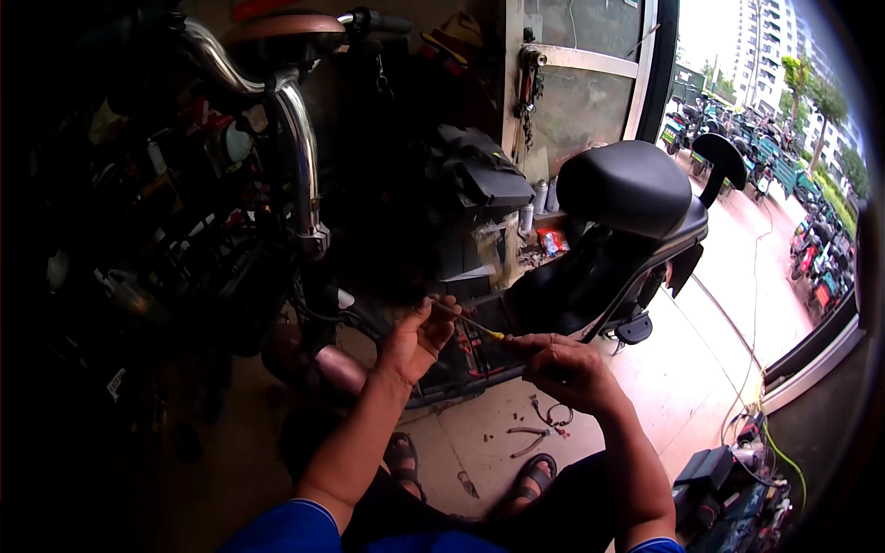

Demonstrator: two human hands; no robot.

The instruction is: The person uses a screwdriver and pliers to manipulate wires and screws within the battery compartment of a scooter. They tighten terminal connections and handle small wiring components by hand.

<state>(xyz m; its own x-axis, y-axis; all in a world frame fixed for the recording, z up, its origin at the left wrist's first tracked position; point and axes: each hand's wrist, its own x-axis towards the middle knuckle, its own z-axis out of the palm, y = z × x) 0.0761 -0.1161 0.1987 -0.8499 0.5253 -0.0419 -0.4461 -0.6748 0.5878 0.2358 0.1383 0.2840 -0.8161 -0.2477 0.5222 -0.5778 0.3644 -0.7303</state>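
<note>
Nearest the camera is the blue sleeve [290, 527] of the left arm; both forearms extend forward from the lower edge.

The largest item is the scooter [622, 189], standing across the work area with its black seat toward the doorway. Its foot deck [479, 369] lies below the hands; red wires [468, 355] show on it.

The right hand [570, 373] is at the rear side of the deck, fingers curled. Its grip is clamped on the cable at the yellow section; the fingertips' exact contact is too small to tell. The left hand [415, 343] is palm up, its grip pinched on the other end of the same thin cable [468, 321]. The cable spans the gap between the hands, above the deck.

Pliers [529, 441] lie on the floor, apart from both hands, near a looped wire [559, 414]. The smallest part noted is the yellow section [498, 335] beside the right fingertips.

Step in hand, as judged: preparing or checking the cable end at the yellow section. The next move appears to call for a steady left hold and fine right-finger control.
</note>
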